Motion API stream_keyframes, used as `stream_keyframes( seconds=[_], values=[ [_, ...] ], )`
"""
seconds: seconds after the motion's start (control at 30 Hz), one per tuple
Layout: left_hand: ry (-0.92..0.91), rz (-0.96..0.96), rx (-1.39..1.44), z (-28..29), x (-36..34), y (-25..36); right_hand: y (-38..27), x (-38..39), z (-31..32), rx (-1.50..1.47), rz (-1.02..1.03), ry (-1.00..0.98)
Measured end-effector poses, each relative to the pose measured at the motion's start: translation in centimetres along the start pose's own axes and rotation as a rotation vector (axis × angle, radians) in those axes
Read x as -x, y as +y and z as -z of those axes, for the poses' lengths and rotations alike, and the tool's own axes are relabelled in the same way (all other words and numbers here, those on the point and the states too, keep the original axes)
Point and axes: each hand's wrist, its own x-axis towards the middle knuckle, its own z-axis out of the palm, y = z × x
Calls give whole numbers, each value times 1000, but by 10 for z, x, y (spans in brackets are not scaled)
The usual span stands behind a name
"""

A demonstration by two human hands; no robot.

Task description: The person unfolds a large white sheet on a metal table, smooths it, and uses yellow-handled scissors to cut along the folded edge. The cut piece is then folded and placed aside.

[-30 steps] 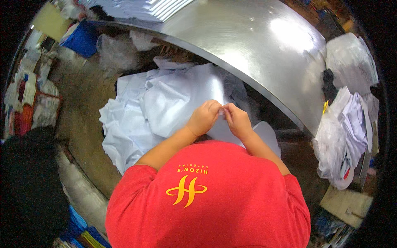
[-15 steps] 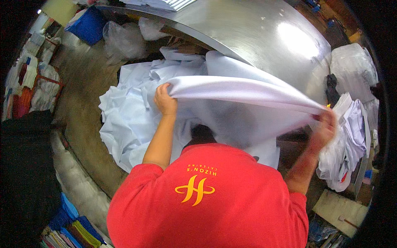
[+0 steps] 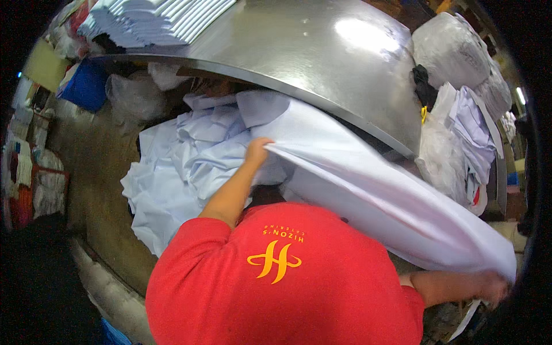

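Observation:
Between my hands a large white cloth point(image 3: 379, 192) is stretched slantwise, from the middle down to the lower right, with long folds along it. My left hand point(image 3: 257, 150) is closed on its upper edge. Far out at the lower right, my right hand point(image 3: 493, 287) grips the other end, somewhat blurred, its fingers hard to make out. Below and left of my left hand lies a big crumpled heap of white cloth point(image 3: 178, 167). Part of the stretched cloth runs back to this heap, beside the table's edge.
A shiny steel table point(image 3: 287, 49) stands ahead, with stacks of folded white cloth point(image 3: 155, 23) at its far left. Plastic-wrapped bundles point(image 3: 451, 49) and a clear bag with white cloth point(image 3: 445, 155) are at the right. A blue bin point(image 3: 84, 86) stands at the left.
My right hand has swung outward and down to the lower right, drawing the cloth out longer. My left hand keeps its hold, slightly right and lower. The view has shifted, showing more folded stacks.

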Motion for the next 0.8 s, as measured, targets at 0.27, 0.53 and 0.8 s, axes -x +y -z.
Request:
stream_keyframes(
  seconds=[0.27,0.53,0.8],
  values=[
    [1020,-150,791,447,-104,73,-22,190,-102,-717,-487,-962],
    [380,-476,-432,440,-134,252,-49,261,-177,-1087,-909,-1100],
    [-145,225,-897,359,-111,165,-51,241,-169,-867,-611,-1209]
  ],
)
